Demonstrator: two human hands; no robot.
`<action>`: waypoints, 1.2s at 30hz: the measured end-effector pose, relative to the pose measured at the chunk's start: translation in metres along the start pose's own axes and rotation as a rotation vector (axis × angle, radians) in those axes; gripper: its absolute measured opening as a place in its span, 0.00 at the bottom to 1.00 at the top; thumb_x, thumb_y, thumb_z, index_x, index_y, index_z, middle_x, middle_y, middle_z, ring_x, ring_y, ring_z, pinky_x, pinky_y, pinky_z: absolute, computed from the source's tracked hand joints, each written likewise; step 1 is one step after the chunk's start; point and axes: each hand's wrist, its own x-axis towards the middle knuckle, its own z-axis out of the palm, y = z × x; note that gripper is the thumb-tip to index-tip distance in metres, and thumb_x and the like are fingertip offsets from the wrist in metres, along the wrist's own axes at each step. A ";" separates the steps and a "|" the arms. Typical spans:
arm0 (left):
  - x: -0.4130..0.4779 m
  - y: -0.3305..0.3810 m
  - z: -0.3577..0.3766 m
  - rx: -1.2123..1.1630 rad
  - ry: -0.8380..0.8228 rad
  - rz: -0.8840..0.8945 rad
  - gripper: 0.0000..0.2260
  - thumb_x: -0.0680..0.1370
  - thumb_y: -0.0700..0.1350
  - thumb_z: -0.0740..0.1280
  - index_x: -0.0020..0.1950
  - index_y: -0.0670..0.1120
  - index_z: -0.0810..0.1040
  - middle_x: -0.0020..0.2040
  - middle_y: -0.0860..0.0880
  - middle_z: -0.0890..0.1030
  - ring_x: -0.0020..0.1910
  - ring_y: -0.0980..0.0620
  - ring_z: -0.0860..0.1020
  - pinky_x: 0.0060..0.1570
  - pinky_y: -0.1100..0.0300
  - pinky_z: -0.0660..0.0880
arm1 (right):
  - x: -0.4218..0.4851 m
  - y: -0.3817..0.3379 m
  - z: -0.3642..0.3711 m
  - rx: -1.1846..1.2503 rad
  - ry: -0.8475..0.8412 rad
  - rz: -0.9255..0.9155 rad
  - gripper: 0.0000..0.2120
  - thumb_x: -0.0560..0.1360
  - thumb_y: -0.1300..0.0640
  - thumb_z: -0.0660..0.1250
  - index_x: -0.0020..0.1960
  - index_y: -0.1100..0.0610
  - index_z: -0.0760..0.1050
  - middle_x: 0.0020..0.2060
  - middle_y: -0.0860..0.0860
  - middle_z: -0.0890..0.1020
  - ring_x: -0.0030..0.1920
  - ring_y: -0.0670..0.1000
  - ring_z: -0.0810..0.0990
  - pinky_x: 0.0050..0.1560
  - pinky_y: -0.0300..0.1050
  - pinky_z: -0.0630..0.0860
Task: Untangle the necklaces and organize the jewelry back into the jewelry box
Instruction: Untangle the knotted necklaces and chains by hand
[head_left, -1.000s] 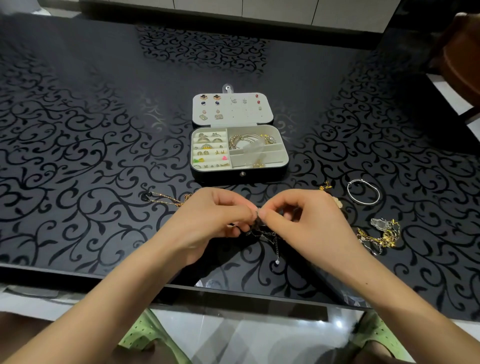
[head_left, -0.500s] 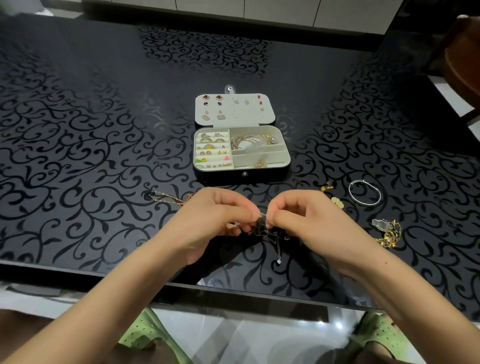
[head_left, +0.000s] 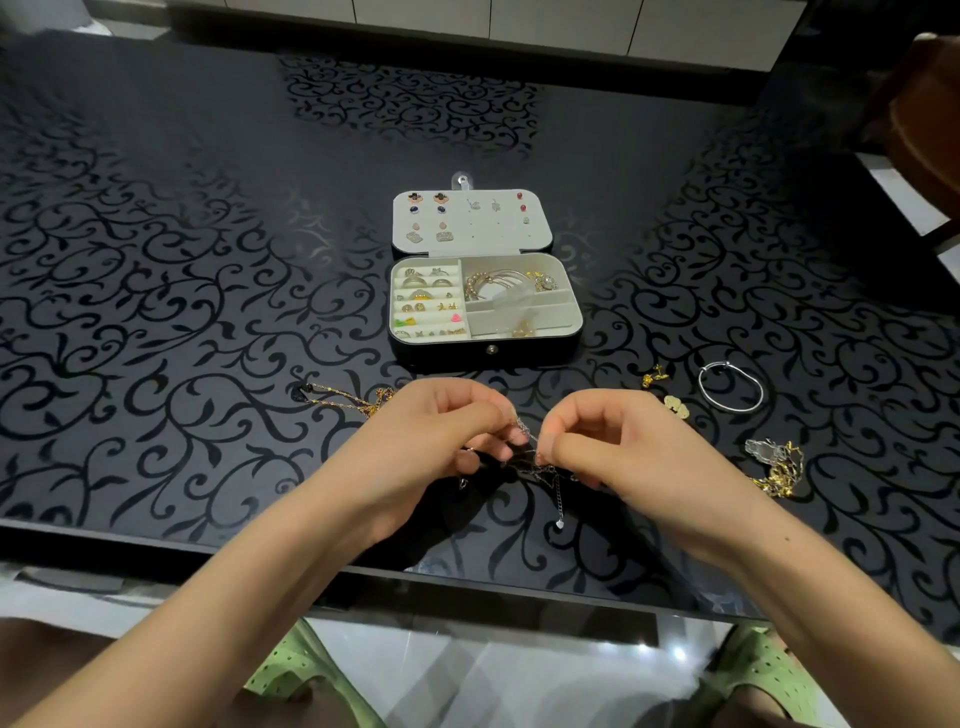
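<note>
A tangle of thin silver necklaces (head_left: 540, 467) hangs between my two hands just above the black table. My left hand (head_left: 431, 441) pinches one strand and my right hand (head_left: 618, 447) pinches another, fingertips almost touching. A chain end with a small heart (head_left: 559, 524) dangles below. The open jewelry box (head_left: 574, 312) lies beyond my hands, with rings, earrings and bangles in its compartments and earrings pinned in its lid (head_left: 470, 215).
A gold chain (head_left: 343, 397) lies left of my left hand. To the right lie a silver bangle (head_left: 730, 387), small gold pieces (head_left: 654, 376), a gold charm (head_left: 675, 406) and a gold tangle with a clear piece (head_left: 776, 465). The table's near edge (head_left: 467, 577) runs below my wrists.
My hands have stayed close together over the tangle, fingers shifting slightly on the strands. The camera has dipped a little, so the box sits lower in view.
</note>
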 end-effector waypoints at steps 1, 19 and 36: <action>-0.001 0.001 0.001 0.006 -0.016 0.013 0.14 0.75 0.37 0.64 0.32 0.49 0.80 0.36 0.48 0.82 0.35 0.56 0.77 0.37 0.65 0.67 | 0.000 0.000 -0.001 -0.005 -0.001 -0.002 0.05 0.70 0.61 0.67 0.35 0.56 0.79 0.31 0.48 0.79 0.30 0.41 0.71 0.33 0.30 0.66; 0.002 0.000 -0.005 0.028 -0.013 0.022 0.08 0.76 0.36 0.63 0.38 0.45 0.77 0.37 0.46 0.83 0.31 0.57 0.76 0.34 0.65 0.66 | 0.003 -0.003 0.002 -0.266 0.184 -0.175 0.08 0.72 0.58 0.69 0.35 0.49 0.81 0.32 0.46 0.82 0.31 0.42 0.74 0.34 0.32 0.69; 0.002 -0.007 -0.008 0.876 0.085 0.529 0.02 0.74 0.42 0.68 0.42 0.48 0.81 0.35 0.57 0.78 0.38 0.61 0.74 0.34 0.75 0.65 | 0.013 -0.011 0.000 -0.350 0.066 -0.004 0.05 0.70 0.55 0.70 0.36 0.53 0.81 0.29 0.46 0.79 0.29 0.39 0.72 0.32 0.31 0.67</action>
